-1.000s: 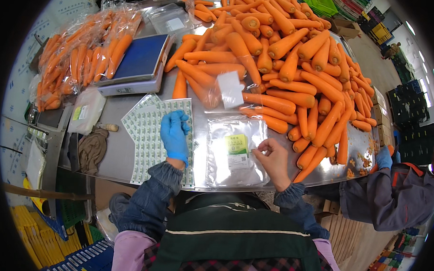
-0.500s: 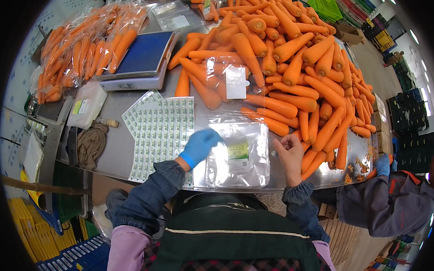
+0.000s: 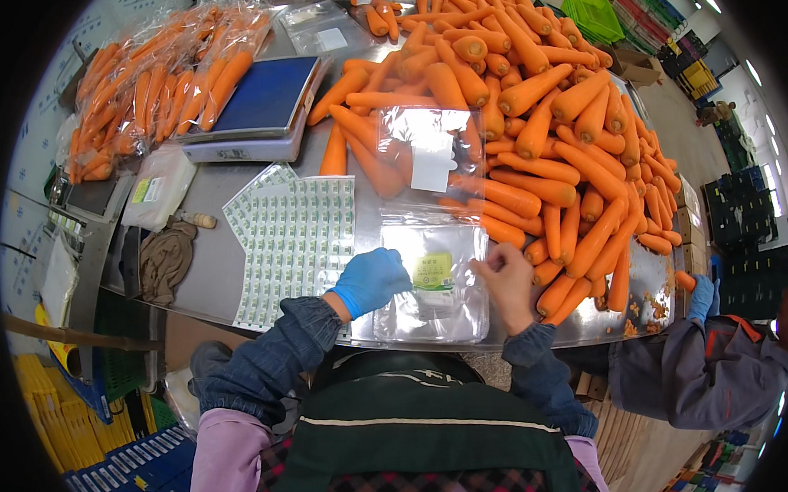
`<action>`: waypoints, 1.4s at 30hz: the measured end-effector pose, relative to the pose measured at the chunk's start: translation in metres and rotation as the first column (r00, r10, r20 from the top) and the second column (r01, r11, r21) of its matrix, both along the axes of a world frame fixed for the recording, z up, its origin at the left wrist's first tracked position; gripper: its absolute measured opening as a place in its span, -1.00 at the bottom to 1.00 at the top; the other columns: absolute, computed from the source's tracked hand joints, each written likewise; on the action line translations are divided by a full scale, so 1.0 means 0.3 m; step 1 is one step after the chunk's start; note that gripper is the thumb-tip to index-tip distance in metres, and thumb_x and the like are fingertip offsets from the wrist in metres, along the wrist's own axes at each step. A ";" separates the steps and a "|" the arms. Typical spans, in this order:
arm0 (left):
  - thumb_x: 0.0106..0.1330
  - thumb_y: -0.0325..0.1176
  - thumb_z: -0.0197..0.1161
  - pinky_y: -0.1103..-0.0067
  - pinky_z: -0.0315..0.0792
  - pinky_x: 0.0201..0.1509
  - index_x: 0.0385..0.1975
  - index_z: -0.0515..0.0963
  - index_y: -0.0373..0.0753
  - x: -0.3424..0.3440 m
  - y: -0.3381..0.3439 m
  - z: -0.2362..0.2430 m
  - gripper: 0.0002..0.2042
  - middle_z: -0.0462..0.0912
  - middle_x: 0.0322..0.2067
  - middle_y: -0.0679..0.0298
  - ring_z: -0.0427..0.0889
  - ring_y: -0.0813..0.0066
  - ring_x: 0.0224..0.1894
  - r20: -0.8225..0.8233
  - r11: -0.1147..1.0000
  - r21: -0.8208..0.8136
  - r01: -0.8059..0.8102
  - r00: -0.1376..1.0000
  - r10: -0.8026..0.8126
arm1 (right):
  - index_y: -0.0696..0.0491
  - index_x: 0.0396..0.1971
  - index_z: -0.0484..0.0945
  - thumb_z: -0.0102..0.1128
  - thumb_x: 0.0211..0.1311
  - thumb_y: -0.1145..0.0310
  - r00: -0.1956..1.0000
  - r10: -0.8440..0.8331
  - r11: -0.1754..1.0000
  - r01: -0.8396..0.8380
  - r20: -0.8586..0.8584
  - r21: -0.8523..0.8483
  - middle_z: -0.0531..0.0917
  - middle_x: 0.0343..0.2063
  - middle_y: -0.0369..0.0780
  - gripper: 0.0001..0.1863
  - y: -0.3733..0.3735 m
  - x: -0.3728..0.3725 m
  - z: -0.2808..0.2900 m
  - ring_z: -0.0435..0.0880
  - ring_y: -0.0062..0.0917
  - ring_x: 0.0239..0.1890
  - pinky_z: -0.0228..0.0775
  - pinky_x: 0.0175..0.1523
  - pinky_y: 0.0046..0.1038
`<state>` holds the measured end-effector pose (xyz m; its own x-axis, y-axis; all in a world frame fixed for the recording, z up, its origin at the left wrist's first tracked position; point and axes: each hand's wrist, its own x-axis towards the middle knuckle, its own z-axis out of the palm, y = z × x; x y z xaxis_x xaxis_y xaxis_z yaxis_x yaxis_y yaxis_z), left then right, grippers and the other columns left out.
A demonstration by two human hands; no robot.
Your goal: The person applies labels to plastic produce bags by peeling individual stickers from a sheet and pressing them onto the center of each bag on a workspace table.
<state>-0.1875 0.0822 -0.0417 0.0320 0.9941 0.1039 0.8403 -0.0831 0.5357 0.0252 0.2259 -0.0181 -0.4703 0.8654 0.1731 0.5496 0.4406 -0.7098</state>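
A stack of clear plastic bags [image 3: 409, 320] with a green printed patch [image 3: 433, 271] lies flat at the table's front edge. My left hand [image 3: 373, 282], in a blue glove, rests at the stack's left side, fingers bent and pressed together; their tips are hidden. Over the stack's right edge is my bare right hand [image 3: 505, 286], thumb and forefinger pinched; whatever is between them is too small to make out. Beyond the stack, a clear bag top with a white card [image 3: 432, 161] reaches onto the carrots. Sheets of small green-and-white stickers [image 3: 295, 234] lie beside my left hand.
A large carrot heap [image 3: 537, 121] covers the right and back. At left are a blue-topped scale [image 3: 259, 95], bagged carrots [image 3: 156, 90], a brown cloth [image 3: 168, 260] and more plastic bags [image 3: 160, 186]. A co-worker's gloved hand [image 3: 703, 300] is at the right, beside a carrot.
My left hand has moved down and slightly right along the stack. My right hand has moved left, over the stack's edge. The co-worker's hand has shifted slightly right.
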 end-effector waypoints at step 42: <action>0.11 -0.47 0.29 0.63 0.30 -0.45 -0.59 0.45 -0.23 -0.820 -0.099 -0.247 -0.87 0.37 -0.61 0.47 0.31 0.71 -0.50 0.539 0.838 0.158 -0.522 0.757 0.370 | 0.12 -0.37 0.50 0.18 0.26 0.34 0.709 0.128 0.683 -0.570 -0.693 -0.457 0.56 -0.43 -0.31 -0.85 0.000 0.035 0.342 0.50 -0.66 -0.41 0.37 -0.30 -0.57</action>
<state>-0.4334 0.0525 -0.1158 -0.5356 0.8033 0.2604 0.4691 0.0266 0.8828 0.0358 0.2258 0.0844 -0.7548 0.6554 0.0275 -0.1560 -0.1387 -0.9780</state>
